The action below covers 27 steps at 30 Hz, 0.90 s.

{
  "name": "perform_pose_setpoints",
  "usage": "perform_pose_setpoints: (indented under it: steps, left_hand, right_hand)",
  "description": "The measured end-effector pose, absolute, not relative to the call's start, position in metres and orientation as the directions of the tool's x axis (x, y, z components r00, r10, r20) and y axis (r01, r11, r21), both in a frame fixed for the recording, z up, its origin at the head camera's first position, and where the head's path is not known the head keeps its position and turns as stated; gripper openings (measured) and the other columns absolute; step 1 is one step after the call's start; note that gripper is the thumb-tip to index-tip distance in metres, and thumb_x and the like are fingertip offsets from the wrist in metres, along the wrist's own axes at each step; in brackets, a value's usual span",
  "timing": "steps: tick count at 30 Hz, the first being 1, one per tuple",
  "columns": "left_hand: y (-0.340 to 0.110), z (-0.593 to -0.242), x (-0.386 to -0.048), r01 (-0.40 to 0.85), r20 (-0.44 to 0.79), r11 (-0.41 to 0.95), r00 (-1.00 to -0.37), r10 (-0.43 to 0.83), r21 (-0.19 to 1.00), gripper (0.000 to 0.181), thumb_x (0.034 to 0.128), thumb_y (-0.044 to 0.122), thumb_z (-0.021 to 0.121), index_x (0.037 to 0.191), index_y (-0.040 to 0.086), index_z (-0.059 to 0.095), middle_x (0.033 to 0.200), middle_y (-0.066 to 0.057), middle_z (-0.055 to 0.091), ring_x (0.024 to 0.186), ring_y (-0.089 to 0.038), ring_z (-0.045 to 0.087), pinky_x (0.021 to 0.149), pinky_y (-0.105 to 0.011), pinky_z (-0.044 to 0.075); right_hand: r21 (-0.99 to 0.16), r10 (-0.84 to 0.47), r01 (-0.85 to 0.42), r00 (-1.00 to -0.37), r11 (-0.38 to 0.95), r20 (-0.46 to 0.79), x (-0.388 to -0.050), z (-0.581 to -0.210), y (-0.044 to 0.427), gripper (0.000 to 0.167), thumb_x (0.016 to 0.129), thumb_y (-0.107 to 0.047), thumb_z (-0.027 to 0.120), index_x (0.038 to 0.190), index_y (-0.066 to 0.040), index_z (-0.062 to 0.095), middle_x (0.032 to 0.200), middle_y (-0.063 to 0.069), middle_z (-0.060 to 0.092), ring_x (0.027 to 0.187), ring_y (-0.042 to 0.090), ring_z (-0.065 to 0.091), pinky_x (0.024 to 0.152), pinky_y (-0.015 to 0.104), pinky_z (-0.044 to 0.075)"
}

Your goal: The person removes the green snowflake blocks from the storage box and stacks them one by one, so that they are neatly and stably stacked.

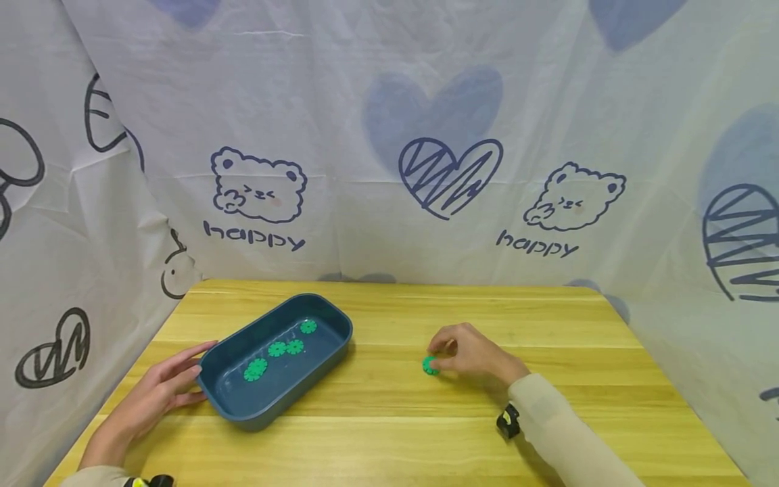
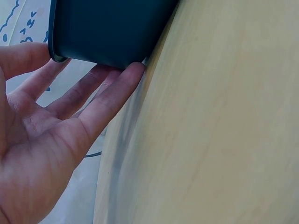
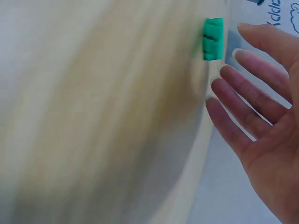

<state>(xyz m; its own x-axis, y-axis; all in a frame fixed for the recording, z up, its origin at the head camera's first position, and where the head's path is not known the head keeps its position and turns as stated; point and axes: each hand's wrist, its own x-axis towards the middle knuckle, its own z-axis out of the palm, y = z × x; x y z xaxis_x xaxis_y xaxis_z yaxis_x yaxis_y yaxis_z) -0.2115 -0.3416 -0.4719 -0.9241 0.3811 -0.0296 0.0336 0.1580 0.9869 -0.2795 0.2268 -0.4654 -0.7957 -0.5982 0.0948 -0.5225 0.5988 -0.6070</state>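
A dark blue rectangular tub (image 1: 276, 409) stands at an angle on the left of the table. Several green notched plastic discs (image 1: 277, 349) lie on its floor, some overlapping. My left hand (image 1: 152, 392) touches the tub's near left end; in the left wrist view its extended fingers meet the rim and the lower corner. To the right of the tub, one or more green notched discs (image 3: 213, 39) rest on the wood, seen edge-on in the right wrist view. My right hand (image 1: 471, 355) is at them, fingers loosely extended, and the right wrist view shows a small gap between.
A light wooden table (image 1: 389, 433) carries everything. Behind it and at both sides hangs a white cloth (image 1: 353, 223) printed with hearts and bears. Dark straps with devices (image 1: 508, 421) are on the wrists.
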Motion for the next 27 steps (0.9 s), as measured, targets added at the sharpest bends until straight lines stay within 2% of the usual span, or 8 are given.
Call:
perform_pose_setpoints:
  steps: [6, 13, 16, 23, 27]
  left_hand:
    - [-0.341, -0.469, -0.211, 0.036, -0.026, 0.152, -0.919, 0.392, 0.988, 0.055, 0.1125, 0.018, 0.043, 0.164, 0.01, 0.027, 0.129, 0.02, 0.066, 0.115, -0.002, 0.067, 0.088, -0.029, 0.062]
    - [-0.34, -0.468, -0.21, 0.038, -0.025, 0.155, -0.921, 0.39, 0.987, 0.055, 0.1124, 0.018, 0.043, 0.164, 0.008, 0.026, 0.129, 0.02, 0.066, 0.115, -0.003, 0.068, 0.089, -0.03, 0.062]
    - [-0.34, -0.469, -0.209, 0.04, -0.026, 0.164, -0.923, 0.384, 0.986, 0.055, 0.1124, 0.019, 0.043, 0.164, 0.008, 0.026, 0.129, 0.02, 0.066, 0.115, -0.003, 0.068, 0.089, -0.03, 0.062]
    - [-0.34, -0.469, -0.21, 0.037, -0.028, 0.161, -0.925, 0.379, 0.986, 0.055, 0.1124, 0.019, 0.043, 0.164, 0.008, 0.027, 0.129, 0.022, 0.066, 0.115, -0.003, 0.068, 0.089, -0.03, 0.062]
    - [-0.34, -0.469, -0.21, 0.039, -0.027, 0.167, -0.927, 0.375, 0.985, 0.055, 0.1124, 0.02, 0.043, 0.164, 0.007, 0.026, 0.128, 0.023, 0.065, 0.115, -0.002, 0.067, 0.089, -0.029, 0.062]
  right_hand:
    - [-0.559, -0.599, -0.565, -0.788, 0.607, 0.145, -0.289, -0.449, 0.207, 0.023, 0.092, -0.023, 0.077, 0.111, -0.009, 0.078, 0.11, 0.001, 0.076, 0.103, 0.02, 0.069, 0.092, 0.043, 0.06]
    - [-0.48, -0.684, -0.678, -0.702, 0.557, 0.198, -0.296, -0.423, 0.163, 0.017, 0.095, -0.024, 0.075, 0.108, -0.013, 0.078, 0.112, 0.003, 0.076, 0.099, 0.022, 0.07, 0.088, 0.04, 0.062]
    - [-0.49, -0.709, -0.692, -0.679, 0.53, 0.19, -0.3, -0.415, 0.14, 0.016, 0.095, -0.022, 0.075, 0.108, -0.014, 0.078, 0.113, 0.004, 0.076, 0.099, 0.025, 0.071, 0.088, 0.042, 0.062]
    - [-0.55, -0.746, -0.702, -0.636, 0.453, 0.197, -0.309, -0.408, 0.086, 0.02, 0.092, -0.014, 0.077, 0.11, -0.004, 0.078, 0.111, 0.01, 0.077, 0.097, 0.027, 0.071, 0.088, 0.041, 0.062]
    - [-0.577, -0.759, -0.692, -0.626, 0.435, 0.179, -0.312, -0.41, 0.062, 0.019, 0.091, -0.012, 0.078, 0.11, -0.005, 0.079, 0.111, 0.013, 0.077, 0.098, 0.028, 0.072, 0.089, 0.039, 0.062]
